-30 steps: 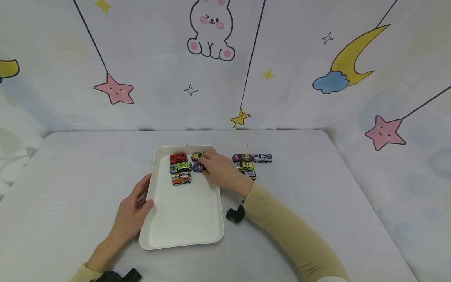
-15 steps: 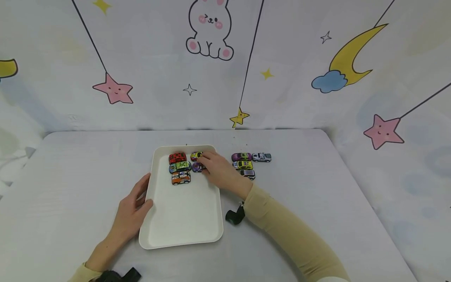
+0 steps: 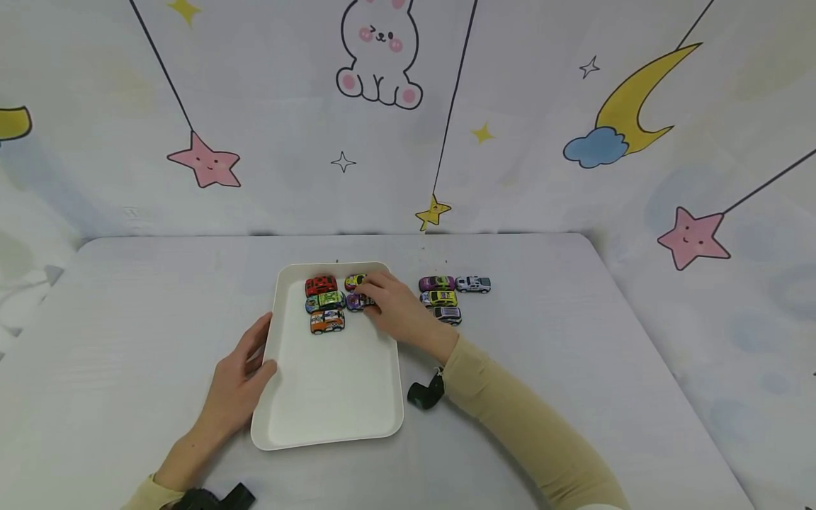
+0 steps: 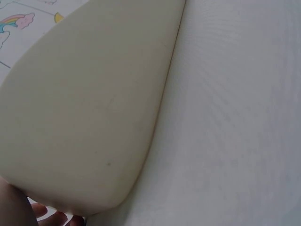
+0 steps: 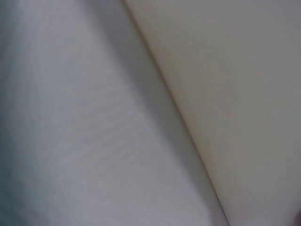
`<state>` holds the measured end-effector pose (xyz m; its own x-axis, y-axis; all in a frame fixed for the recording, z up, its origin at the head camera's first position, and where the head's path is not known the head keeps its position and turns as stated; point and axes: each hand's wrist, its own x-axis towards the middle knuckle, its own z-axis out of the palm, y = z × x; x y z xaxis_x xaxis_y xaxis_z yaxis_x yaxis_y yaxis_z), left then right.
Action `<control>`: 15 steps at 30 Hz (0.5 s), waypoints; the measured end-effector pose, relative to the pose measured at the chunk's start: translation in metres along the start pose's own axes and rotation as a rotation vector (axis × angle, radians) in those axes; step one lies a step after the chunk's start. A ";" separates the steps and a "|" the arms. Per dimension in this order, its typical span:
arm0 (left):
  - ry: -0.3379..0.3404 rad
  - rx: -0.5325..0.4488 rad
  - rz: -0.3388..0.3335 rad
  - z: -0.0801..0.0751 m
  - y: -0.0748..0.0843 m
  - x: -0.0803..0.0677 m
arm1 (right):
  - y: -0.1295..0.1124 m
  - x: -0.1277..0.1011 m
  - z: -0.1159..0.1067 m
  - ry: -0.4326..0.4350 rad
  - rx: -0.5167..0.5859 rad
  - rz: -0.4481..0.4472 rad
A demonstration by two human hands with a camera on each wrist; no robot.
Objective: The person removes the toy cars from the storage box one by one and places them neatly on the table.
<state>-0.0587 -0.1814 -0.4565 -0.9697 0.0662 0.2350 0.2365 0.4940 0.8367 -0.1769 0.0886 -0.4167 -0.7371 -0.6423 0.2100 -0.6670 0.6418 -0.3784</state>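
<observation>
R hand [image 3: 398, 312] over far-right corner of white tray [image 3: 331, 397], grip pinching purple toy car [image 3: 357, 302] at its right end; car on tray floor, second row, just right of green car [image 3: 326, 301]. Fingertips also touching or just beside yellow-purple car [image 3: 354, 282] in far row; cannot tell which. Red car [image 3: 321, 285] far-left in tray, orange car [image 3: 328, 321] nearest row, just below green one. All five cars upright, packed close in tray's far end; near part of tray bare.

L hand [image 3: 239, 379] at tray's left rim, about mid-length, thumb curled over rim, fingers along outside wall; grip closed on tray edge. L wrist view: tray underside/wall [image 4: 89, 103] up close, fingertips [image 4: 56, 219] at bottom edge, desk [image 4: 235, 117] beside. R wrist view: blurred, only tray wall [image 5: 244, 94] and desk [image 5: 70, 132].

Outside tray, on desk to right: purple-pink car [image 3: 436, 283], white car [image 3: 474, 284] just beside it, yellow car [image 3: 442, 298] below, striped black-white car [image 3: 448, 314] nearest, partly behind R wrist. Black strap [image 3: 426, 392] at R forearm, beige sleeve [image 3: 510, 418]. Backdrop w/ bunny [image 3: 379, 53], stars, moon.
</observation>
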 end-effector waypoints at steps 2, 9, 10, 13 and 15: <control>-0.002 0.003 -0.005 0.000 0.000 0.000 | 0.000 -0.001 0.000 0.015 0.007 -0.010; -0.006 0.002 -0.011 0.000 0.000 -0.001 | 0.002 -0.004 0.002 0.056 0.025 -0.040; -0.006 0.001 -0.010 0.001 0.000 -0.001 | 0.002 -0.004 0.002 0.061 0.027 -0.044; -0.004 0.002 -0.004 0.001 0.000 -0.001 | 0.003 -0.005 0.002 0.075 0.025 -0.053; -0.003 0.002 0.000 0.001 -0.001 0.000 | 0.003 -0.005 0.002 0.088 0.026 -0.064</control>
<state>-0.0586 -0.1811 -0.4573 -0.9698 0.0691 0.2338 0.2367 0.4957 0.8356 -0.1752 0.0930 -0.4209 -0.7008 -0.6414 0.3122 -0.7106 0.5892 -0.3846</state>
